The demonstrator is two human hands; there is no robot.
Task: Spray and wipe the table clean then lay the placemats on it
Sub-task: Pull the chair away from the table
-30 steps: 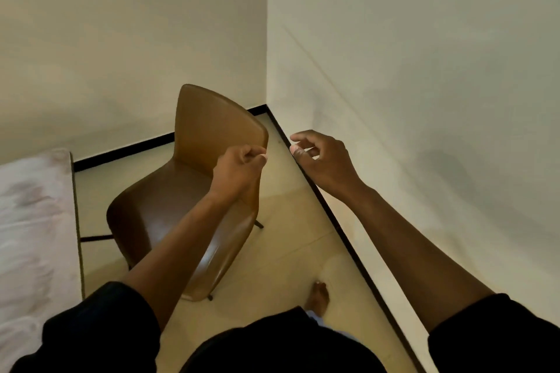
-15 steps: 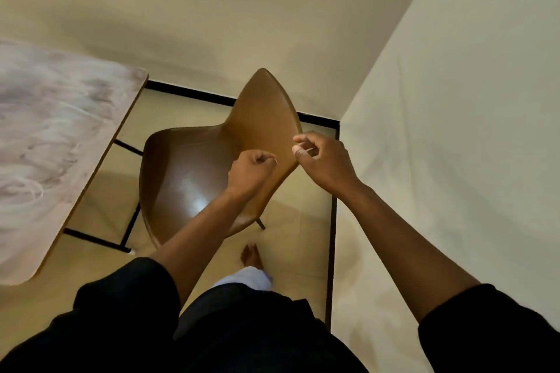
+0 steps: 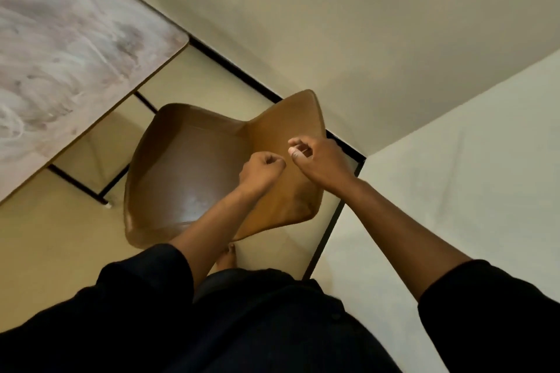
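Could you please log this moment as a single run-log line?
left hand: fisted over brown moulded chair | right hand: curled, beside it | marbled grey table: bare where visible | no spray, cloth or placemats in view

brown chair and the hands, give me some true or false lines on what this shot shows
1. The brown chair has nothing on its seat. True.
2. The left hand lies flat and open. False: it is curled into a fist.
3. Placemats lie on the marbled table. False: the part in view is bare.
4. The right hand is beside the left hand, over the chair's backrest. True.
5. A spray bottle is in the right hand. False: no bottle shows.
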